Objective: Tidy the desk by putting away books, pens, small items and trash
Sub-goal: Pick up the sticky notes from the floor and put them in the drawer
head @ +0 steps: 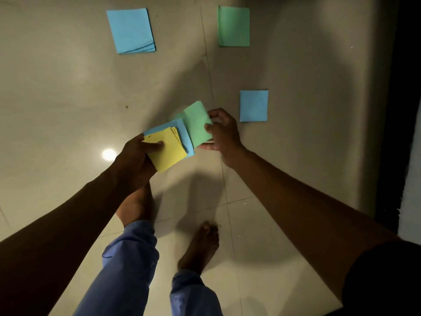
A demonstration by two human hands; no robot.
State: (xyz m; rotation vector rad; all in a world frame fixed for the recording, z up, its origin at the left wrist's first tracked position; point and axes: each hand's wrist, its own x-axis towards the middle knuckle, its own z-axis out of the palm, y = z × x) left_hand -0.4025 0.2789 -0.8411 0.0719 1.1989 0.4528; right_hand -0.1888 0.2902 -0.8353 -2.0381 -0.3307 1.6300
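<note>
Left hand (pixel 136 156): grips yellow and blue papers (pixel 168 148), thumb on top.
Right hand (pixel 222 131): pinches green paper (pixel 197 124).
Floor (pixel 68 99): three paper stacks.

Blue sheets (pixel 185 140) mostly under yellow stack (pixel 167 149); green sheet (pixel 197 123) motion-blurred.

floor (pixel 68 87): pale tiles | far left: blue stack (pixel 131 30) | far right: green paper (pixel 234 26) | nearer right: blue paper (pixel 253 106) | bare feet (pixel 200 245)

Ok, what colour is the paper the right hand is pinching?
Green paper, pinched by the right hand; seen in the head view.
</note>
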